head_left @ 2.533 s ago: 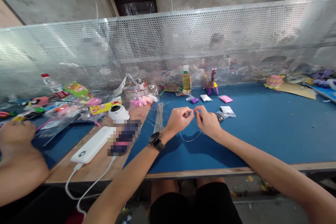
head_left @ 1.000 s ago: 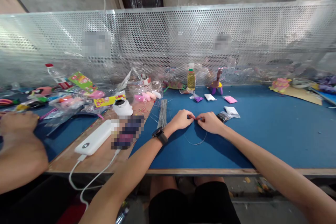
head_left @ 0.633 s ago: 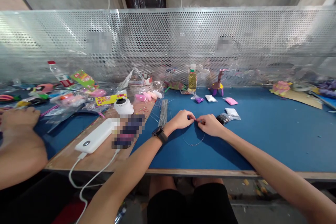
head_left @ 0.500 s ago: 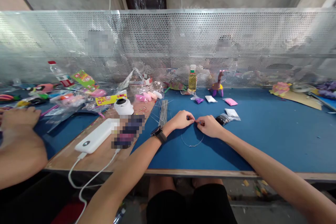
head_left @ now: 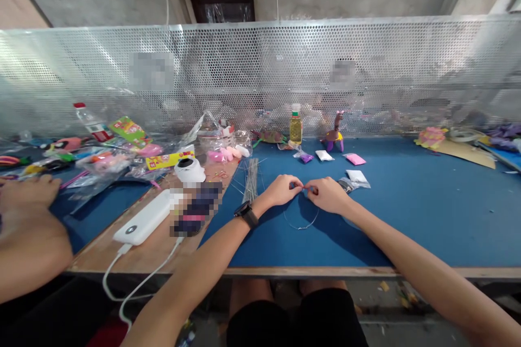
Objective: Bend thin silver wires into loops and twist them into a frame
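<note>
A thin silvery wire (head_left: 301,227) curves down in a loop over the blue tabletop, with a small kinked or twisted spot at its lowest part. My left hand (head_left: 284,190), wearing a dark watch on its wrist, pinches one end of the wire. Fingertip to fingertip with it, my right hand (head_left: 326,195) pinches the other end. Where the ends meet is hidden between the fingers. Left of my left hand lies a bundle of straight wires (head_left: 251,180). Just beyond my right hand are a small bag of white clay (head_left: 357,177) and a dark packet, partly covered.
Farther back stand an oil bottle (head_left: 296,126) and a brown, purple and yellow clay animal (head_left: 336,133). Pink (head_left: 355,159) and purple (head_left: 306,158) packets lie nearby. At left are a white power bank (head_left: 144,217), a phone, a white camera (head_left: 190,171) and another person's arm (head_left: 30,222).
The view has tilted up slightly, so an exit sign shows at the top. My hands keep their pinch on the wire, and the right hand now covers more of the dark packet.
</note>
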A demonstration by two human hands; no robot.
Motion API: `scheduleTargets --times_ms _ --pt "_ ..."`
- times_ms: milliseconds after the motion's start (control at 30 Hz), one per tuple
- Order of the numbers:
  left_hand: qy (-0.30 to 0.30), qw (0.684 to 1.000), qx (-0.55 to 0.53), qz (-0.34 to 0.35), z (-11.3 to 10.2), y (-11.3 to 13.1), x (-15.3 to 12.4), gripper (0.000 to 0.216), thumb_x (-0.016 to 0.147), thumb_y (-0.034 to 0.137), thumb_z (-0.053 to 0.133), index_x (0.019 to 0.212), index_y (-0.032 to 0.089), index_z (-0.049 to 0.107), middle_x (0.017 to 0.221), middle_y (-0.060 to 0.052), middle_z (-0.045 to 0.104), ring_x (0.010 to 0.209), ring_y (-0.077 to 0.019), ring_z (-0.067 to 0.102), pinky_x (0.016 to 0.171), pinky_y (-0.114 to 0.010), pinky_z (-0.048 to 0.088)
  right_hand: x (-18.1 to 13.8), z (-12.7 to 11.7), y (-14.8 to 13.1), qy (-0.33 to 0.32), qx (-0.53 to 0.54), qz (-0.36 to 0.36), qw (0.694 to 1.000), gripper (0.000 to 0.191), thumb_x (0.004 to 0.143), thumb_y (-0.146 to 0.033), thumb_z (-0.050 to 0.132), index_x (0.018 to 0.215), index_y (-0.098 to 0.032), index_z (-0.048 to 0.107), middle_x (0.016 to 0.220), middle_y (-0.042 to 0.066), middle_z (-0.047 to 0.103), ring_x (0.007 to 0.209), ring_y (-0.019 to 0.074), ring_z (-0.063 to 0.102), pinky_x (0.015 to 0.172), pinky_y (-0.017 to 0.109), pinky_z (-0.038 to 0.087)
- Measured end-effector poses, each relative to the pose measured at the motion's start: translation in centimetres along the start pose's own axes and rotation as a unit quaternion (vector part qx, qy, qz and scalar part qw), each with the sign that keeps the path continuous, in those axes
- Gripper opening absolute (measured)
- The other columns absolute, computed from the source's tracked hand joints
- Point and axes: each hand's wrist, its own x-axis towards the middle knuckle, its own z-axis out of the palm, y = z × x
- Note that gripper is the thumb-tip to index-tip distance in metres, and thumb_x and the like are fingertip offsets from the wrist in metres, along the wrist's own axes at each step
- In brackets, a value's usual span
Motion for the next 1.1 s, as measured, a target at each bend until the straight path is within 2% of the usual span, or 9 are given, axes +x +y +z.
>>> scheduleTargets --times_ms 167,300,500,700,833,933,1100 --pt "0.001 1.000 0.025 -0.007 0.7 0.6 0.2 0.019 0.087 0.020 0.062 0.093 0.018 0.080 0.096 -0.006 0.078 0.079 -0.0168 0.067 0.073 -0.025 0.048 -0.1 -0.3 0.2 -0.018 -0.029 0.003 0.999 0.024 0.087 -0.020 0.059 0.092 -0.025 0.081 0.072 0.004 0.074 0.068 0.0211 0.065 0.060 0.030 0.031" --pt "-0.012 0.999 0.026 -0.019 0.6 0.5 0.2 0.019 0.087 0.018 0.061 0.092 0.017 0.080 0.094 -0.006 0.078 0.078 -0.0169 0.067 0.072 -0.025 0.048 -0.1 0.2 -0.1 -0.026 -0.010 -0.002 1.000 0.022 0.085 -0.019 0.058 0.085 -0.023 0.079 0.073 0.005 0.074 0.069 0.0215 0.065 0.062 0.030 0.033" --pt "-0.003 0.999 0.033 -0.018 0.2 0.9 -0.1 0.018 0.091 0.018 0.059 0.096 0.016 0.077 0.100 -0.008 0.076 0.085 -0.0189 0.067 0.080 -0.026 0.050 0.0 0.2 -0.1 -0.014 0.047 0.020 0.999 0.022 0.086 -0.022 0.059 0.093 -0.023 0.080 0.073 0.002 0.075 0.066 0.0187 0.065 0.065 0.027 0.037" --pt "0.021 0.997 -0.052 -0.053 0.0 0.9 -0.1 0.022 0.095 0.024 0.056 0.098 0.014 0.075 0.096 -0.009 0.078 0.083 -0.0190 0.069 0.078 -0.027 0.051 0.2 0.4 0.6 0.018 0.074 0.030 0.997 0.025 0.088 -0.021 0.058 0.102 -0.022 0.079 0.074 0.001 0.075 0.067 0.0176 0.066 0.066 0.026 0.039" --pt "0.001 0.985 -0.153 -0.077 0.1 0.1 0.4 0.021 0.093 0.021 0.057 0.089 0.011 0.075 0.094 -0.011 0.079 0.084 -0.0193 0.072 0.080 -0.027 0.053 0.5 1.0 1.1 0.017 0.085 0.019 0.996 0.022 0.088 -0.020 0.059 0.100 -0.023 0.077 0.080 0.001 0.077 0.071 0.0174 0.067 0.066 0.025 0.041" --pt "0.000 0.973 -0.220 -0.076 0.1 -0.5 0.6 0.019 0.091 0.019 0.059 0.094 0.009 0.075 0.097 -0.012 0.080 0.088 -0.0195 0.073 0.084 -0.028 0.054 0.7 1.2 1.4 0.025 0.106 0.014 0.994 0.019 0.090 -0.022 0.059 0.098 -0.024 0.077 0.082 0.000 0.077 0.071 0.0164 0.067 0.066 0.025 0.042" --pt "0.007 0.972 -0.223 -0.069 -0.1 -0.3 0.4 0.019 0.089 0.021 0.065 0.099 0.008 0.075 0.102 -0.014 0.079 0.091 -0.0206 0.073 0.085 -0.029 0.055 0.9 1.3 1.6 0.052 0.113 0.024 0.992 0.018 0.093 -0.032 0.062 0.097 -0.024 0.077 0.078 0.001 0.076 0.068 0.0164 0.065 0.062 0.025 0.040"
